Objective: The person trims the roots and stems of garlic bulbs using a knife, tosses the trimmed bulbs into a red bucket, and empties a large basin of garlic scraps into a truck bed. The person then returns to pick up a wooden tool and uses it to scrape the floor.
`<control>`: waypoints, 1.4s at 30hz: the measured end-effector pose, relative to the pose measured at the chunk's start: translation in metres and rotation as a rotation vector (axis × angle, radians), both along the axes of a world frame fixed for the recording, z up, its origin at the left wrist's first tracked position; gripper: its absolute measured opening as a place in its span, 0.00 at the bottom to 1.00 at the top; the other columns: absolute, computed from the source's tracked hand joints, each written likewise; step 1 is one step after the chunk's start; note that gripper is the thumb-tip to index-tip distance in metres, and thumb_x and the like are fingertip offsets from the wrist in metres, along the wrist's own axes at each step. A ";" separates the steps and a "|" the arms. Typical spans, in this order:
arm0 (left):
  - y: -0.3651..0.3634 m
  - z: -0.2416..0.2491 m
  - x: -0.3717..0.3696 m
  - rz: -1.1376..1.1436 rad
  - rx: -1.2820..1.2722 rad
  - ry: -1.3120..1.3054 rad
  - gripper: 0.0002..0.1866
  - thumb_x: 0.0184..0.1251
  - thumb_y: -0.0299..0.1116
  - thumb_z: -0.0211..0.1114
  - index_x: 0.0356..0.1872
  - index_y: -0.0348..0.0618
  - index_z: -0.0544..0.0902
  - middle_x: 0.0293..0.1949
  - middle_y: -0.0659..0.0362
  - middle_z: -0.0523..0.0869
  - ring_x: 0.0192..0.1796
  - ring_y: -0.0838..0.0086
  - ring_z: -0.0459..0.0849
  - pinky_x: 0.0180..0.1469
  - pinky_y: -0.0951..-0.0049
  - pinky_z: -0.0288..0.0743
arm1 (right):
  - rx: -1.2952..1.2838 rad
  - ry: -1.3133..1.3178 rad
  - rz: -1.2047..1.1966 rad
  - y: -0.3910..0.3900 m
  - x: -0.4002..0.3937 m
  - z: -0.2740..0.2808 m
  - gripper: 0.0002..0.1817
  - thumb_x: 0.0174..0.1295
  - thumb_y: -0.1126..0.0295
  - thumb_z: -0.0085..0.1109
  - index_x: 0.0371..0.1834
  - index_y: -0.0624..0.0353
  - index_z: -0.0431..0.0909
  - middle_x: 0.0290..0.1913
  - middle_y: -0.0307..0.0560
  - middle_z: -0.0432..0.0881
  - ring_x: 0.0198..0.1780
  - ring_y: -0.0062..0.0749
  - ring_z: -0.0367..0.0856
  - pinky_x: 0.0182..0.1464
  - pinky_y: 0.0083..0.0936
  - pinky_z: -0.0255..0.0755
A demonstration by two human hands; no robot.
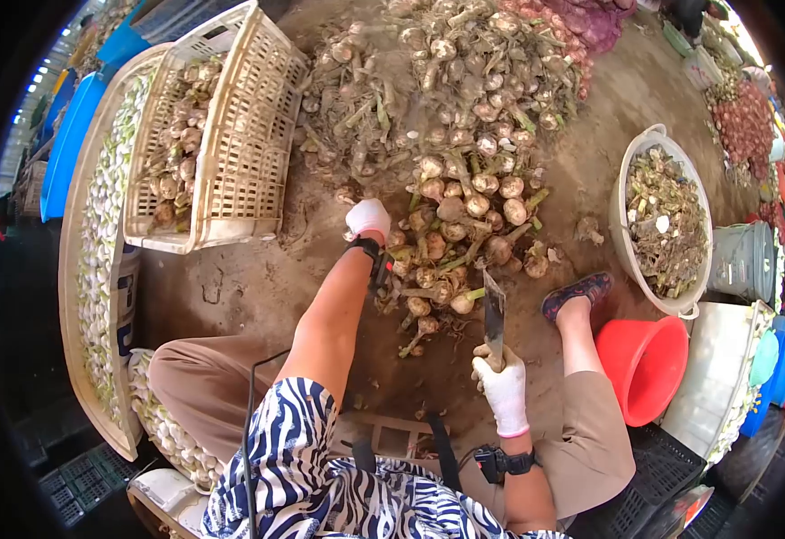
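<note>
Head cam: R grip (503, 386), gloved, clenched around handle of knife (495, 314); blade sticks out past the fingers, away from the body, over the floor (231, 296). L grip (367, 218), also gloved, arm stretched fwd, is at the left edge of the bulb heap (478, 202); fingers look curled, but can't tell if they have hold of anything. Small loose bulb (346, 195) just beyond L grip, on its left.

Bulb heap = dirty garlic w/ stalks + roots, lying on the floor to the right of L grip and fwd of R grip, spreading far beyond both. One bulb w/ cut green stalk (463, 304) sits just left of the blade; contact unclear.

Left of L grip: slatted plastic crate (253, 135) w/ more dirty bulbs inside, next to long tub (74, 269) full of cleaner white bulbs. Right of R grip, nearby: person's bare lower leg (581, 337) and patterned shoe (577, 296), then red bucket (642, 370). Farther fwd and right: round white basket (624, 211), approx. full of stalk trimmings, some pale bits on top. Grey bin (741, 260) just right of that basket. Well beyond R grip, top right: red net sacks (745, 130). Wrist device (500, 463) strapped just behind R grip; another (377, 260) behind L grip.
</note>
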State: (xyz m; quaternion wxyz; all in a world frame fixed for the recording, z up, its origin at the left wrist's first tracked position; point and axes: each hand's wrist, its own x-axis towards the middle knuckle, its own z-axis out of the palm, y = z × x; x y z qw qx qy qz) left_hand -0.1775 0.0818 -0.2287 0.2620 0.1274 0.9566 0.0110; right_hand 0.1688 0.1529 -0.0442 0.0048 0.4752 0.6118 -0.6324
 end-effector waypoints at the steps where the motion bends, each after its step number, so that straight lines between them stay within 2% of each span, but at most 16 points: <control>1: 0.000 0.002 -0.004 0.118 0.073 -0.088 0.18 0.56 0.43 0.69 0.43 0.41 0.89 0.42 0.49 0.90 0.46 0.53 0.88 0.46 0.61 0.82 | 0.000 0.032 -0.004 0.001 -0.001 -0.001 0.06 0.59 0.75 0.62 0.39 0.59 0.81 0.21 0.36 0.79 0.17 0.15 0.72 0.20 0.15 0.66; 2: -0.006 0.000 -0.003 0.112 0.070 -0.084 0.18 0.56 0.43 0.69 0.43 0.41 0.89 0.42 0.49 0.90 0.46 0.53 0.88 0.46 0.61 0.82 | -0.003 0.036 -0.010 0.002 0.000 -0.001 0.06 0.59 0.75 0.62 0.39 0.59 0.81 0.21 0.36 0.79 0.17 0.15 0.72 0.20 0.15 0.66; 4: -0.021 0.001 0.008 0.035 0.678 -0.158 0.23 0.52 0.39 0.73 0.48 0.37 0.86 0.44 0.48 0.90 0.46 0.57 0.88 0.48 0.64 0.81 | 0.004 0.027 -0.010 0.005 0.001 -0.002 0.06 0.59 0.75 0.62 0.39 0.59 0.80 0.22 0.36 0.79 0.19 0.15 0.73 0.21 0.16 0.67; 5: -0.026 0.007 0.020 0.197 0.940 -0.367 0.30 0.48 0.34 0.76 0.54 0.34 0.82 0.45 0.51 0.89 0.46 0.66 0.87 0.49 0.70 0.79 | 0.011 0.032 -0.019 0.004 0.002 -0.001 0.06 0.59 0.75 0.62 0.39 0.59 0.80 0.22 0.36 0.79 0.19 0.15 0.73 0.21 0.16 0.67; 8: -0.036 0.093 0.070 0.293 1.204 -0.623 0.34 0.50 0.28 0.73 0.62 0.33 0.76 0.47 0.59 0.87 0.46 0.76 0.83 0.52 0.75 0.77 | 0.155 0.074 0.033 0.006 0.004 -0.004 0.06 0.60 0.76 0.62 0.40 0.58 0.80 0.22 0.35 0.79 0.20 0.16 0.74 0.23 0.16 0.67; 10: -0.039 0.161 0.104 0.263 1.196 -0.740 0.32 0.51 0.27 0.72 0.62 0.34 0.76 0.48 0.61 0.86 0.47 0.78 0.82 0.51 0.76 0.77 | 0.460 0.185 0.148 0.008 0.012 -0.017 0.05 0.61 0.76 0.61 0.39 0.59 0.80 0.22 0.35 0.78 0.23 0.15 0.76 0.24 0.18 0.68; 12: -0.048 0.182 0.133 0.162 1.302 -0.836 0.34 0.51 0.29 0.73 0.64 0.36 0.75 0.50 0.61 0.84 0.49 0.79 0.81 0.54 0.76 0.76 | 0.641 0.129 0.220 0.004 0.001 0.021 0.05 0.60 0.75 0.62 0.39 0.60 0.80 0.23 0.41 0.80 0.22 0.26 0.78 0.26 0.23 0.71; 15: -0.056 0.212 0.167 -0.162 1.258 -0.613 0.33 0.55 0.31 0.74 0.63 0.37 0.75 0.47 0.57 0.85 0.44 0.79 0.82 0.52 0.76 0.78 | 0.905 0.227 0.367 -0.003 -0.001 0.052 0.10 0.52 0.76 0.61 0.38 0.56 0.79 0.29 0.53 0.81 0.33 0.52 0.82 0.34 0.40 0.76; 18: -0.066 0.238 0.197 0.017 1.328 -0.895 0.34 0.60 0.38 0.75 0.65 0.36 0.71 0.47 0.59 0.87 0.46 0.80 0.83 0.51 0.75 0.77 | 1.039 0.204 0.540 -0.011 0.006 0.071 0.10 0.49 0.76 0.61 0.35 0.54 0.76 0.27 0.49 0.79 0.32 0.48 0.81 0.33 0.40 0.74; 22: -0.072 0.237 0.203 -0.524 1.222 -0.174 0.31 0.55 0.36 0.75 0.60 0.35 0.76 0.51 0.49 0.85 0.50 0.66 0.86 0.53 0.69 0.78 | 1.070 0.333 0.615 -0.019 0.018 0.084 0.09 0.48 0.75 0.60 0.32 0.53 0.73 0.25 0.45 0.75 0.30 0.44 0.79 0.31 0.39 0.73; 23: -0.074 0.241 0.205 -0.505 1.194 -0.202 0.30 0.53 0.37 0.75 0.58 0.34 0.78 0.48 0.47 0.85 0.51 0.61 0.86 0.54 0.68 0.77 | 1.061 0.332 0.607 -0.022 0.023 0.083 0.09 0.48 0.75 0.60 0.32 0.53 0.73 0.25 0.45 0.75 0.30 0.44 0.79 0.31 0.39 0.73; 31: -0.091 0.247 0.228 -0.149 1.235 -0.506 0.30 0.51 0.34 0.76 0.56 0.33 0.79 0.45 0.57 0.86 0.44 0.81 0.81 0.50 0.75 0.77 | 1.254 0.268 0.550 -0.019 0.029 0.035 0.06 0.49 0.74 0.57 0.31 0.53 0.73 0.24 0.46 0.74 0.28 0.44 0.79 0.30 0.40 0.73; 34: -0.100 0.279 0.233 -0.411 1.135 -0.232 0.29 0.49 0.36 0.77 0.51 0.31 0.81 0.43 0.53 0.88 0.45 0.77 0.85 0.50 0.72 0.79 | 1.050 -0.154 0.482 0.032 0.044 -0.012 0.02 0.54 0.74 0.57 0.30 0.55 0.74 0.25 0.54 0.80 0.30 0.53 0.82 0.32 0.47 0.75; 38: -0.099 0.272 0.219 -0.512 0.921 -0.031 0.29 0.49 0.38 0.77 0.51 0.31 0.81 0.44 0.51 0.87 0.47 0.74 0.86 0.51 0.69 0.79 | 1.009 0.157 0.421 0.004 0.028 0.045 0.08 0.50 0.73 0.62 0.33 0.56 0.75 0.28 0.54 0.82 0.33 0.54 0.82 0.35 0.47 0.75; 40: -0.099 0.250 0.220 -0.142 1.100 -0.449 0.28 0.51 0.36 0.76 0.53 0.32 0.80 0.44 0.52 0.87 0.46 0.75 0.85 0.51 0.70 0.79 | 0.997 0.357 0.484 -0.024 0.028 0.069 0.10 0.48 0.73 0.62 0.35 0.56 0.75 0.29 0.51 0.80 0.34 0.50 0.82 0.35 0.44 0.75; 42: -0.092 0.245 0.219 -0.405 1.298 -0.213 0.25 0.55 0.29 0.74 0.55 0.35 0.79 0.40 0.58 0.86 0.41 0.79 0.83 0.44 0.75 0.79 | 1.084 0.300 0.610 -0.036 0.028 0.069 0.12 0.47 0.74 0.61 0.36 0.55 0.75 0.28 0.47 0.78 0.32 0.45 0.81 0.33 0.39 0.75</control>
